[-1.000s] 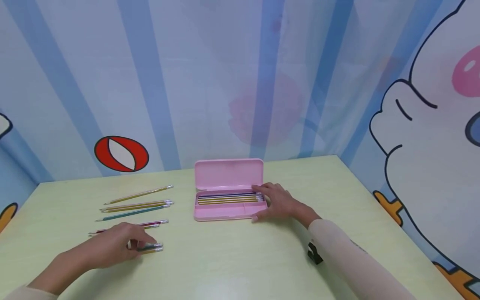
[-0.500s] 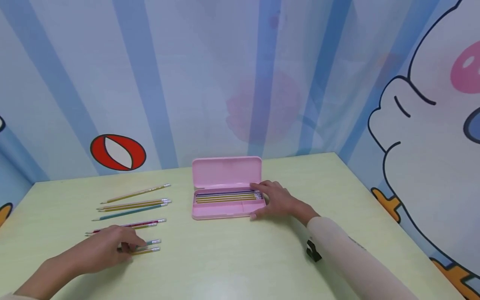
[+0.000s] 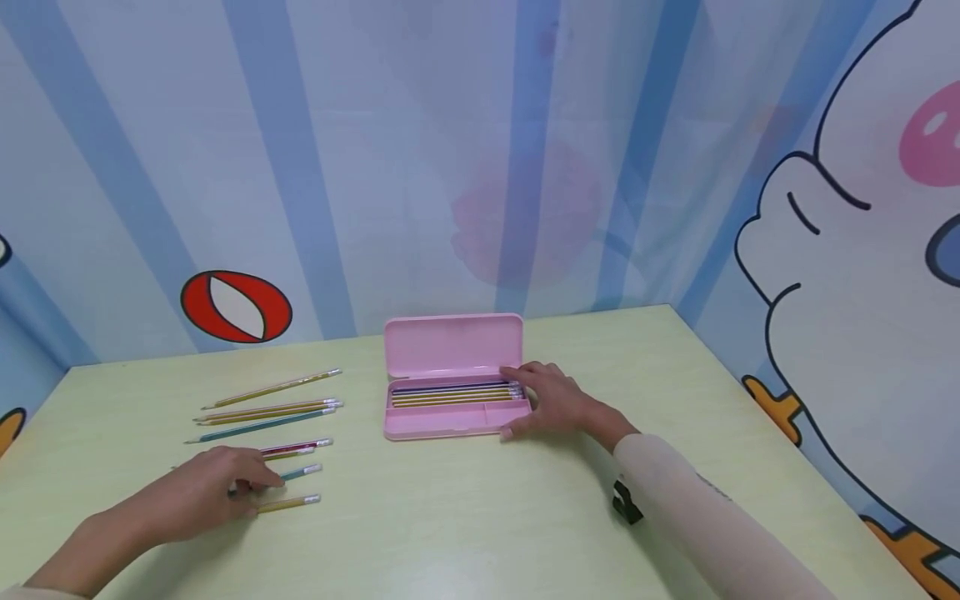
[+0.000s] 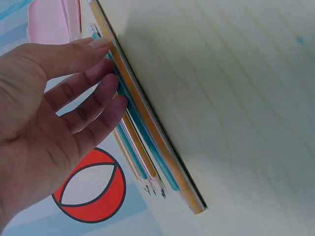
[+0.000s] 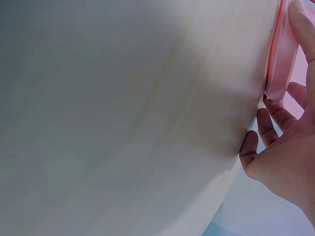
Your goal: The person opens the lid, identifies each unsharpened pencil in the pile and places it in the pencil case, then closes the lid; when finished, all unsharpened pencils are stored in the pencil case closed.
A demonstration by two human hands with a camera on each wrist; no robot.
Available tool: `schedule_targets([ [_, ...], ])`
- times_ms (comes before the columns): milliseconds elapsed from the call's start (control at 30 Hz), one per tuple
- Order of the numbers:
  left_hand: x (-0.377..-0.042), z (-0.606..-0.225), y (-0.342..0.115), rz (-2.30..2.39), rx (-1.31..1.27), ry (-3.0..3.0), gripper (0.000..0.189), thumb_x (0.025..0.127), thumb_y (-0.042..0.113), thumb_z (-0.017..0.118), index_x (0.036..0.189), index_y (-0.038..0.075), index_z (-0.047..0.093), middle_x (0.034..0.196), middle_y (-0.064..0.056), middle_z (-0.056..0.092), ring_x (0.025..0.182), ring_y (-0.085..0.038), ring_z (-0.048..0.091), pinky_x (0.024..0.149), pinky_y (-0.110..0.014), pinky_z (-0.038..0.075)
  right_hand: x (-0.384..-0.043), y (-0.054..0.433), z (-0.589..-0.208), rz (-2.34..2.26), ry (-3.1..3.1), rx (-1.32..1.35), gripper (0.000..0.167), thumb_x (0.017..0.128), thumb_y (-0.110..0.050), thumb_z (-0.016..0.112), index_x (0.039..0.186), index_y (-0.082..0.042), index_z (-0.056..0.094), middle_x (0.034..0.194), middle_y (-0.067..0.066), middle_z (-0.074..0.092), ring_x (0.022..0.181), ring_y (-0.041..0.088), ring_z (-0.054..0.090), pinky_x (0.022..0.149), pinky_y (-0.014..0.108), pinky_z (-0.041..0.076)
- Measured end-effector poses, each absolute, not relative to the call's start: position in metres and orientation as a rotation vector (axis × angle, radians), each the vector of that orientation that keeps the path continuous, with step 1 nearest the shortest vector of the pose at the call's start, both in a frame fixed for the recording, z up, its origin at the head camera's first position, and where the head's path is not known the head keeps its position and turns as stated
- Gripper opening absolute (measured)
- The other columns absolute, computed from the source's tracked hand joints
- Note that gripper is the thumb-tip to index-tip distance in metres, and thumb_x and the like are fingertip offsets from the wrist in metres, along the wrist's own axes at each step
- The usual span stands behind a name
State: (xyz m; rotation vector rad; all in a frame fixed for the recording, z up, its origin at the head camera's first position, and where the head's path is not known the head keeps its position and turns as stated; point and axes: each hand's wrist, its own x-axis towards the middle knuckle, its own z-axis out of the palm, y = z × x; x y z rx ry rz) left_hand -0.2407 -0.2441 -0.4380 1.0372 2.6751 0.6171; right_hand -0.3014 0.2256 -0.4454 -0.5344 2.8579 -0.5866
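Observation:
My left hand (image 3: pixel 206 492) pinches a teal pencil (image 3: pixel 302 472) near the table's left front; the pencil's eraser end sticks out past the fingers. In the left wrist view the thumb and fingertips meet at this teal pencil (image 4: pixel 153 140), beside a yellow pencil (image 4: pixel 147 118). The yellow pencil (image 3: pixel 288 504) lies apart, nearer the front. With thumb in front and fingers behind, my right hand (image 3: pixel 558 404) grips the right end of a pink pencil case (image 3: pixel 435 423). Its lid stands up, and several pencils (image 3: pixel 453 395) lie in the long back compartment.
Beyond my left hand lie several loose pencils: red (image 3: pixel 296 447), teal (image 3: pixel 262 424) and yellow (image 3: pixel 273 388), erasers pointing right. A small black object (image 3: pixel 627 502) shows by the right sleeve. A printed curtain (image 3: pixel 405 167) borders the table's back.
The teal pencil has moved away from the yellow one, toward the red pencil, with my left hand on it. My right hand has stayed at the case.

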Motion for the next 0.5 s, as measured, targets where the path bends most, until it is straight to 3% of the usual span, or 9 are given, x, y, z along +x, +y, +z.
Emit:
schedule_targets([
  [367,-0.2399,-0.4407,-0.2494,0.612,0.967,2.645,0.027,0.076,0.002,0.081,0.102,0.011,0.078,0.078,0.014,0.052,0.071,0.002,0.042,0.061,-0.021,0.038,-0.3015,0.2255,-0.4455,-0.582,2.856,-0.526,0.101,0.073,-0.056,0.083,0.156,-0.022,0.037,0.153,0.016,0.042,0.134,0.037,0.04,0.109,0.061,0.036],
  [500,-0.2389,-0.4412,-0.2496,0.589,0.963,2.665,0.028,0.076,0.001,0.081,0.101,0.012,0.078,0.082,0.015,0.056,0.07,0.002,0.042,0.061,-0.021,0.039,-0.302,0.2256,-0.4461,-0.581,2.856,-0.528,0.101,0.073,-0.056,0.083,0.156,-0.022,0.037,0.152,0.015,0.043,0.133,0.036,0.041,0.108,0.061,0.037],
])
